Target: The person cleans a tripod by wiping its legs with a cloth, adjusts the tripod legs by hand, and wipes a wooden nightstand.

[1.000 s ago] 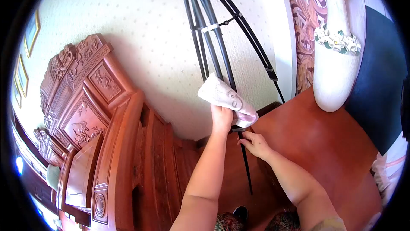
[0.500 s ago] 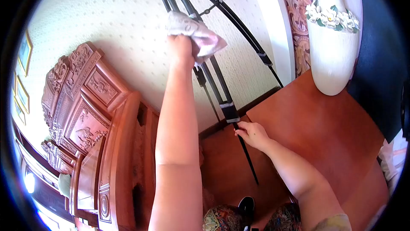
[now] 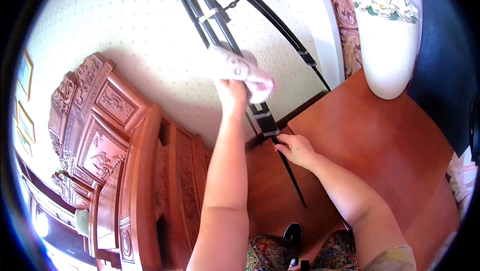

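A black tripod [image 3: 224, 27] with long double-tube legs stands before the wall. My left hand [image 3: 233, 93] is closed on a pale cloth [image 3: 245, 73] with pink patches, which is wrapped about the nearest tripod leg partway down. The cloth is slightly blurred, and part of the leg is hidden under it. Lower on that same leg, my right hand [image 3: 296, 150] grips the thin section just below the black joint [image 3: 266, 125]. Its thumb and fingers close round the tube.
A carved wooden bench [image 3: 107, 156] stands at the left. To the right is a reddish-brown tabletop [image 3: 365, 156] with a white vase [image 3: 389, 56] ringed by white flowers. A dark panel [image 3: 445, 61] rises behind it. My shoe [image 3: 293, 232] is on the wooden floor.
My left hand and the cloth have slid down the tripod leg, toward the joint and slightly right. My right hand keeps its place on the leg. The view has shifted a little.
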The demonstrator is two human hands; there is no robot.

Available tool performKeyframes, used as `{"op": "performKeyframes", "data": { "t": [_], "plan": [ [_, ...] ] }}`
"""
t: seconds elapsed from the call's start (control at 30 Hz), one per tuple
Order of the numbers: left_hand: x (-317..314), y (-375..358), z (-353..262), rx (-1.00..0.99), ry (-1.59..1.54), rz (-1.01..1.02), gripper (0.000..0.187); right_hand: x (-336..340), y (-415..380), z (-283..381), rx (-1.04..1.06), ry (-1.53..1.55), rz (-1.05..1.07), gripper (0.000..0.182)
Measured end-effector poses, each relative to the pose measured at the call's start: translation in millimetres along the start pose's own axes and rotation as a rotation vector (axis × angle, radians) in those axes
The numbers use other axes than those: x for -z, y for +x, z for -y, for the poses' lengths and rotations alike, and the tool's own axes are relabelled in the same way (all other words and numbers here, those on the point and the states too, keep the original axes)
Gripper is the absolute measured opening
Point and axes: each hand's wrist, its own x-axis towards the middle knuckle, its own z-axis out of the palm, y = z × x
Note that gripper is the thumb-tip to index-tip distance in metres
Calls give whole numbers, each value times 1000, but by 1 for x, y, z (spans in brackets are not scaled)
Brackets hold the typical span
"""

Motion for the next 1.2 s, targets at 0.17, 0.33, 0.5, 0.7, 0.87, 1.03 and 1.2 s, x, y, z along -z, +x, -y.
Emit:
{"op": "performKeyframes", "data": {
  "t": [0.17,0.33,0.5,0.7,0.87,1.03,1.2],
  "plan": [
    [17,-34,49,-59,71,64,23,1,-1,2,-10,-1,18,28],
    [30,-58,73,60,-26,128,23,2,0,2,-7,-13,30,26],
    [39,-49,64,129,-18,217,26,2,0,0,22,-1,32,24],
    [29,6,12,-52,180,195,25,-1,1,-4,53,-8,8,23],
    [4,69,-34,-9,-19,145,20,-1,2,-5,61,71,-1,21],
    [-2,59,-27,6,-132,102,23,-1,2,-4,45,46,12,23],
    [6,27,-3,20,-31,107,28,-4,2,-8,55,15,-10,25]
  ]
}}
